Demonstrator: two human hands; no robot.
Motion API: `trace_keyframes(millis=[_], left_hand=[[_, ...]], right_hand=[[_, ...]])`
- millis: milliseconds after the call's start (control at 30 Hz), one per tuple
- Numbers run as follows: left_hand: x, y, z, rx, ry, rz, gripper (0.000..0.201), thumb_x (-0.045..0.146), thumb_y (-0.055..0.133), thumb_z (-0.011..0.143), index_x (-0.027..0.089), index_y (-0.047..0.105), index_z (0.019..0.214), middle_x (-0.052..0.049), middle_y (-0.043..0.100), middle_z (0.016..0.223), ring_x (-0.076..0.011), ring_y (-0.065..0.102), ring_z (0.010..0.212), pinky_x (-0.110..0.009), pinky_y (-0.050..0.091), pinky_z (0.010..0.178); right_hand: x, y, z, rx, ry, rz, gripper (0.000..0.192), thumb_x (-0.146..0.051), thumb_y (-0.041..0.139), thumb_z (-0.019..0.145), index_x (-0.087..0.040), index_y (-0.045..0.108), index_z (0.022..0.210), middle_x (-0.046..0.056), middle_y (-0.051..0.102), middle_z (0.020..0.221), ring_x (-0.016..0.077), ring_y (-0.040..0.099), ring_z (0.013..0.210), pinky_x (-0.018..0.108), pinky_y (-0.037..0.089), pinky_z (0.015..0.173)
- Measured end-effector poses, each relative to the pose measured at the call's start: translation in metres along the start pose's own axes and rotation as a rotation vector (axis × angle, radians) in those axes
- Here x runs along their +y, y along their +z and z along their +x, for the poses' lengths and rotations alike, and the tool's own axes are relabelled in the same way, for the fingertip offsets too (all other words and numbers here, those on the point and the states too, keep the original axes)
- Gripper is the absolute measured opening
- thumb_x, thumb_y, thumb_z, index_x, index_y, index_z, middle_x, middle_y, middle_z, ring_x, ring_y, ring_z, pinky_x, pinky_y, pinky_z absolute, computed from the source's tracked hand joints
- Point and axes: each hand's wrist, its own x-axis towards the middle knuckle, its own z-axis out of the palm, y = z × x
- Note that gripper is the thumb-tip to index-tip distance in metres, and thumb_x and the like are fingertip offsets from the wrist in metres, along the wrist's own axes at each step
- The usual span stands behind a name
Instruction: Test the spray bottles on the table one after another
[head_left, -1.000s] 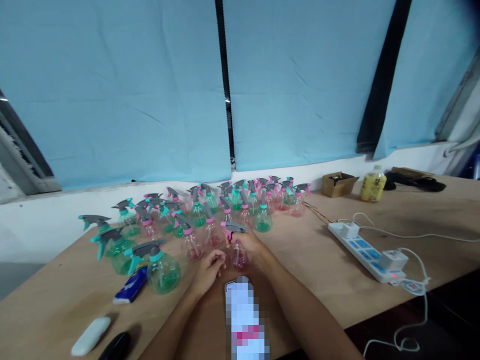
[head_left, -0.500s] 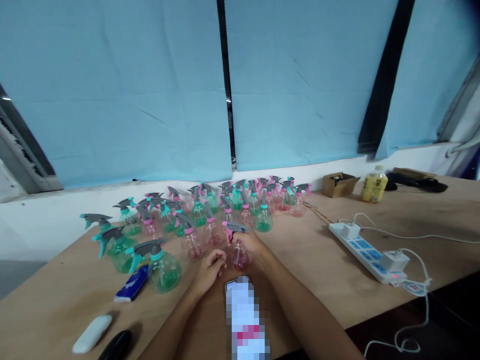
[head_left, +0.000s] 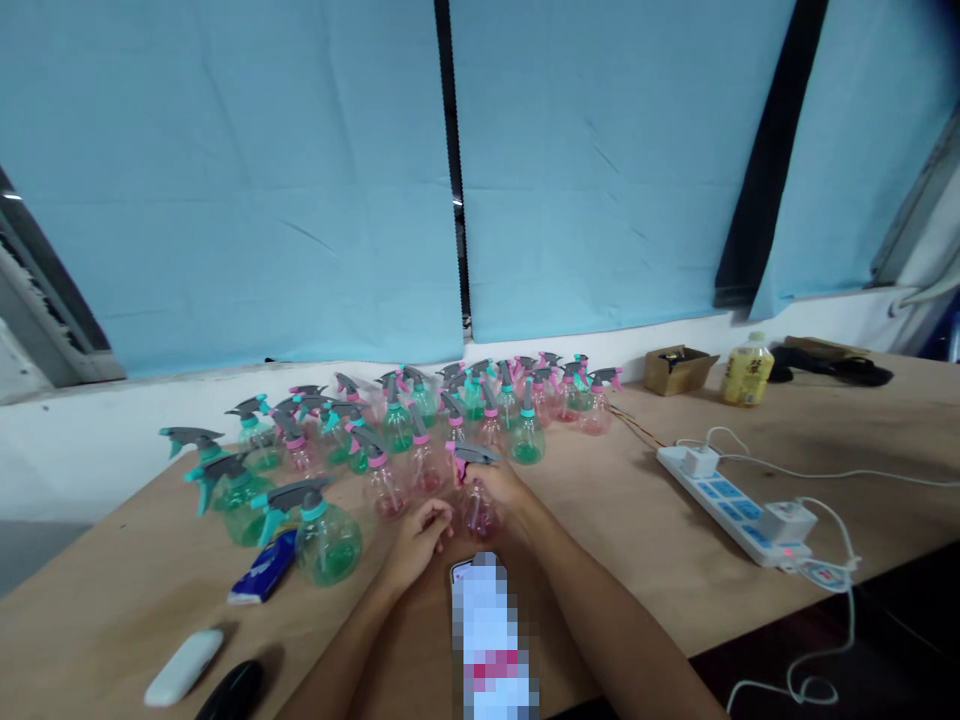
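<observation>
My right hand (head_left: pixel 499 485) is closed round the neck of a clear pink spray bottle (head_left: pixel 480 520). That bottle stands upright on the table, with a grey and pink trigger head and some pink liquid at its bottom. Just left of it, my left hand (head_left: pixel 424 540) rests on the table with loosely curled fingers, a little apart and holding nothing. Below the hands lies a phone (head_left: pixel 461 572), its screen mostly blurred out. Beyond my left hand stands another pink spray bottle (head_left: pixel 388 490). A green spray bottle (head_left: pixel 328 550) stands further left.
Several pink and green spray bottles (head_left: pixel 397 425) crowd the table's back half. A blue packet (head_left: pixel 264 570), a white case (head_left: pixel 184 668) and a black object (head_left: pixel 231 692) lie at front left. At right are a power strip (head_left: pixel 731 505) with cables, a yellow-labelled bottle (head_left: pixel 748 372) and a cardboard box (head_left: pixel 679 372).
</observation>
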Motion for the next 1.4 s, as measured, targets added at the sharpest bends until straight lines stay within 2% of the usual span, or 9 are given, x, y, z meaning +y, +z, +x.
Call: trace_keyframes(millis=[133,367,600,900,1033,1100,1233,1400], left_hand=[[0.002,0.000,-0.001,-0.007,-0.009,-0.002,0.031,0.048,0.052,0.086,0.018,0.061,0.087,0.002,0.060,0.068,-0.0102,0.051,0.049,-0.022,0.039,0.052],[0.003,0.000,-0.001,-0.012,-0.010,-0.005,0.030,0.046,0.052,0.087,0.017,0.061,0.088,0.002,0.060,0.068,-0.0102,0.051,0.049,-0.022,0.039,0.052],[0.002,0.000,-0.001,-0.021,-0.007,-0.013,0.031,0.046,0.052,0.087,0.017,0.061,0.087,0.002,0.060,0.068,-0.0103,0.051,0.050,-0.023,0.039,0.052],[0.002,0.000,-0.001,-0.017,-0.002,-0.006,0.030,0.046,0.053,0.087,0.017,0.062,0.088,0.002,0.060,0.068,-0.0103,0.051,0.051,-0.022,0.039,0.052],[0.003,-0.001,-0.001,-0.018,-0.008,-0.011,0.030,0.046,0.053,0.087,0.018,0.062,0.089,0.002,0.060,0.068,-0.0101,0.050,0.050,-0.022,0.039,0.052],[0.003,-0.001,-0.001,-0.010,-0.012,-0.007,0.031,0.047,0.053,0.086,0.018,0.062,0.090,0.002,0.060,0.068,-0.0101,0.050,0.049,-0.022,0.038,0.052],[0.006,-0.001,-0.003,0.004,-0.021,0.005,0.031,0.048,0.053,0.086,0.018,0.062,0.089,0.002,0.059,0.069,-0.0105,0.051,0.050,-0.022,0.039,0.053],[0.014,0.001,-0.005,0.002,-0.034,0.010,0.033,0.049,0.053,0.084,0.017,0.061,0.087,0.002,0.059,0.068,-0.0110,0.051,0.051,-0.023,0.039,0.053]], right_hand=[[0.005,-0.003,0.000,0.021,0.046,-0.033,0.022,-0.018,0.052,0.059,-0.019,0.069,0.071,-0.001,0.063,0.062,0.0131,0.053,0.058,0.024,0.041,0.057],[0.007,-0.004,0.000,0.012,-0.020,-0.025,0.013,-0.016,0.051,0.059,-0.019,0.064,0.060,0.000,0.061,0.062,0.0136,0.053,0.060,0.025,0.043,0.060],[0.006,-0.005,0.000,-0.011,0.014,-0.033,0.020,-0.017,0.050,0.060,-0.020,0.068,0.069,-0.001,0.062,0.064,0.0137,0.054,0.059,0.025,0.043,0.057],[0.004,-0.003,0.001,0.002,-0.030,-0.055,0.014,-0.017,0.053,0.060,-0.019,0.066,0.061,-0.001,0.061,0.060,0.0127,0.053,0.058,0.024,0.044,0.060],[0.017,-0.011,0.003,0.126,0.003,-0.083,0.016,-0.020,0.056,0.063,-0.020,0.069,0.073,-0.002,0.063,0.061,0.0132,0.056,0.058,0.024,0.046,0.059],[0.023,-0.020,0.002,0.212,0.006,-0.134,0.014,-0.021,0.058,0.063,-0.019,0.069,0.072,-0.001,0.064,0.063,0.0133,0.057,0.057,0.024,0.046,0.056],[0.022,-0.051,-0.001,0.362,-0.034,-0.262,0.009,-0.025,0.060,0.065,-0.018,0.067,0.065,0.001,0.065,0.063,0.0152,0.060,0.060,0.026,0.048,0.059],[0.009,-0.097,-0.009,0.650,-0.067,-0.383,0.013,-0.030,0.062,0.065,-0.017,0.066,0.065,0.002,0.064,0.060,0.0174,0.059,0.060,0.028,0.048,0.060]])
